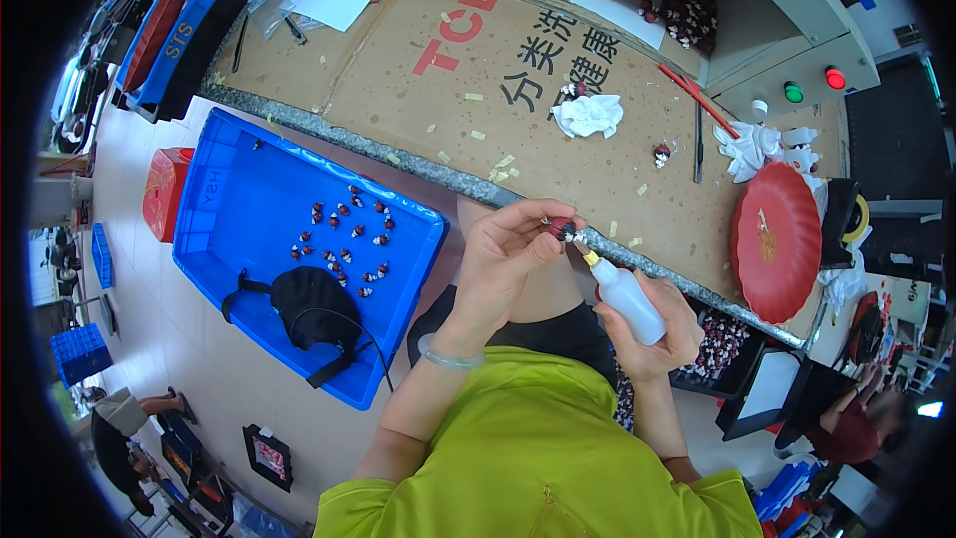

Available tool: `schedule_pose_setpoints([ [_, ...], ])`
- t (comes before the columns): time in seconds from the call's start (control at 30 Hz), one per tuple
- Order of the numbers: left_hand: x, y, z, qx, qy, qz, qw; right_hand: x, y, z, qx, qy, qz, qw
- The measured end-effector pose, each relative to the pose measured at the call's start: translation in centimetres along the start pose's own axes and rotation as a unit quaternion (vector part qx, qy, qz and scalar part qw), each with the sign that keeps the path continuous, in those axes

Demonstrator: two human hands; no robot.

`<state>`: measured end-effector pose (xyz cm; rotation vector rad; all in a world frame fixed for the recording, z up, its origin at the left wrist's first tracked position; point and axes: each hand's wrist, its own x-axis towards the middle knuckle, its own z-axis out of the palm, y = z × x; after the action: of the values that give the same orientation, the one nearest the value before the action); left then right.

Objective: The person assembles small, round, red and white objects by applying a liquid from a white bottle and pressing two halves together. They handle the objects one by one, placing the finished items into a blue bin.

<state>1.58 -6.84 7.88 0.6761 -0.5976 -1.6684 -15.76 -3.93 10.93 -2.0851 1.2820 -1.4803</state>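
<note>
So the left hand (503, 249) is pinched shut on a tiny dark bead-like piece (565, 230) with a bit of white on it, held up just in front of the cardboard-covered surface (398, 70). The right hand (652, 324) is wrapped tight around a small white squeeze bottle (625, 301), and its yellow nozzle (590, 257) points right at that piece, practically touching it. It's hard to tell from this angle whether anything is coming out of the tip.

What could go wrong: the piece is tiny and held only by the fingertips, so a slightly hard squeeze on the bottle would probably flood it and get the stuff on the fingers too. A slip of the pinch and it drops into the lap or on the floor, since it's held over the gap below the surface edge.

Containers: the blue tray (224, 229), left of the left hand, holds a scatter of similar little dark red and white pieces (344, 234), plus a black strapped pouch (314, 304) lying in its near end. Right of the squeeze bottle, a red plate (777, 239) sits on the surface, looking mostly bare. Below that plate there's a dark bin (719, 344) packed with more of the small pieces.
</note>
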Motion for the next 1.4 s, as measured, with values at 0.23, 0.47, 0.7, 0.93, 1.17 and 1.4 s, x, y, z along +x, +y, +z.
schedule_pose_setpoints([
  [0.23, -0.1, -0.1, -0.1, -0.003, -0.002, -0.006, 1.0, -0.1, -0.2, 0.0, -0.004, 0.001, 0.003, 1.0],
  [0.47, -0.1, 0.1, 0.1, 0.018, -0.003, 0.01, 1.0, -0.3, -0.2, -0.2, 0.007, 0.019, 0.007, 1.0],
  [0.7, 0.0, -0.2, -0.3, 0.141, -0.045, 0.124, 0.981, -0.9, 2.7, 0.1, 0.165, 0.104, 0.261, 0.946],
  [0.93, -0.1, -0.3, 0.1, 0.158, -0.058, 0.129, 0.977, -0.9, 11.7, 0.0, 0.109, 0.143, 0.273, 0.945],
  [1.17, 0.0, 0.4, 0.7, 0.146, -0.081, 0.048, 0.985, -0.4, 10.2, 0.7, 0.022, 0.255, 0.192, 0.947],
  [1.4, 0.4, -0.6, -0.4, 0.063, -0.223, -0.109, 0.967, 0.7, 1.4, -1.3, 0.133, -0.008, 0.17, 0.976],
])
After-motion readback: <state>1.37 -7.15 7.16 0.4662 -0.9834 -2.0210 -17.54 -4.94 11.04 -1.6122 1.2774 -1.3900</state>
